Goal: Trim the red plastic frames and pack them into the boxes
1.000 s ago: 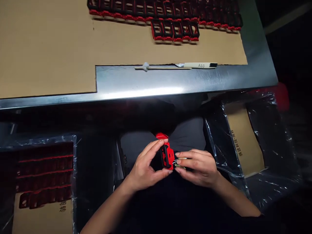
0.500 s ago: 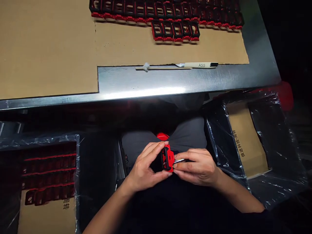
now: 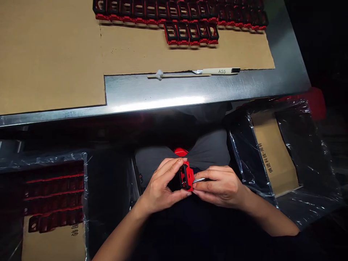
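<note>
My left hand point(image 3: 161, 185) grips a red and black plastic part point(image 3: 186, 177) between thumb and fingers, above my lap. My right hand point(image 3: 220, 187) pinches a thin silver metal piece point(image 3: 199, 180), whose tip is hidden where it meets the part's right side. The fingertips of both hands nearly meet around the part. A rounded red piece point(image 3: 181, 152) shows just beyond my left fingertips, and I cannot tell whether it belongs to the held part.
A steel table edge point(image 3: 152, 104) runs ahead, with cardboard point(image 3: 54, 61) bearing rows of red-black parts point(image 3: 187, 33). A utility knife marked A55 point(image 3: 217, 71) and a cotton-tipped stick point(image 3: 174, 75) lie there. Plastic-lined boxes stand left point(image 3: 54, 188) and right point(image 3: 274, 156).
My right hand has moved left, closer to the part, and less of the metal piece shows. The whole view has shifted slightly.
</note>
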Tool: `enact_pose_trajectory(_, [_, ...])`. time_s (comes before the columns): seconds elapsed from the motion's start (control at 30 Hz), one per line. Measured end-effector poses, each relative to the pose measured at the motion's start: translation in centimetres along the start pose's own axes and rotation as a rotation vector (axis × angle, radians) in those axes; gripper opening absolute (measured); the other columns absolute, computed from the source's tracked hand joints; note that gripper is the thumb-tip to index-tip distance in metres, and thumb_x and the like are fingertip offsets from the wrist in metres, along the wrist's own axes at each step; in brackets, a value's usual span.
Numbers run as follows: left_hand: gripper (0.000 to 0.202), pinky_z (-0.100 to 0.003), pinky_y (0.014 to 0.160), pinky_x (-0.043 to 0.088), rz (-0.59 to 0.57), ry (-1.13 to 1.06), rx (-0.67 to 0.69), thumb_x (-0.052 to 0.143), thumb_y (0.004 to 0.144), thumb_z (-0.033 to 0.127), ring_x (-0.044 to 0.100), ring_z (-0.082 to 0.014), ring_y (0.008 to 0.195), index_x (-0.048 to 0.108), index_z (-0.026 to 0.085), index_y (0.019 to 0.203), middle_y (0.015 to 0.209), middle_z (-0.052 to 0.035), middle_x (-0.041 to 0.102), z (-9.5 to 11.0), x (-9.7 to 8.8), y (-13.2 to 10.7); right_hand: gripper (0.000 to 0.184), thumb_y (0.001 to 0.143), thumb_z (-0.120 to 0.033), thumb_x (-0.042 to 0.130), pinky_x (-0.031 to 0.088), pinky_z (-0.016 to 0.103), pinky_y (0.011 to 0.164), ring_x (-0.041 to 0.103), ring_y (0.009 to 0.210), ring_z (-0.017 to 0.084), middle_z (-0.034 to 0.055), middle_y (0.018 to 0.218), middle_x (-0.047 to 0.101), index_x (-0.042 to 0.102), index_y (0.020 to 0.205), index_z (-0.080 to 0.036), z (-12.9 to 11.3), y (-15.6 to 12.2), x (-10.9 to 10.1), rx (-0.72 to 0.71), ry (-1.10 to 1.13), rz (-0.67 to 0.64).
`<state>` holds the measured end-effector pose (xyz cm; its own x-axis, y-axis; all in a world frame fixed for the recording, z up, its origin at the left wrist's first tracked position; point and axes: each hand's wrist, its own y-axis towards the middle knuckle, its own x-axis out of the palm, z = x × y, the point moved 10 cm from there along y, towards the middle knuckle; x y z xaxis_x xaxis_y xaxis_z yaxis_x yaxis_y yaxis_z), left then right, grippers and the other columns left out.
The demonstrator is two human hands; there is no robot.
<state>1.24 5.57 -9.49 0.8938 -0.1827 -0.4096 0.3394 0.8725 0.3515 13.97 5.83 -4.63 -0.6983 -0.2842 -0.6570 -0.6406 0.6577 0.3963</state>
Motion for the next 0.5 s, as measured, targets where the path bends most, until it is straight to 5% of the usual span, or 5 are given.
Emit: enact_pose_trajectory(0.5, [0.085,-0.048,0.086,0.057,0.006,-0.004,0.011,0.079,0.076,0.049,0.066,-0.0287,0.103,0.043,0.022,0.148,0.119,-0.017,0.07,0.0,-0.6,0.1,0.01,0.094,-0.016,0.062,0.059,0.025,0.066,0.071,0.073,0.014,0.005,0.09,0.076,0.071,0.093,-0.016,-1.2,0.9,1.0,-0.051,-0.051,-0.211])
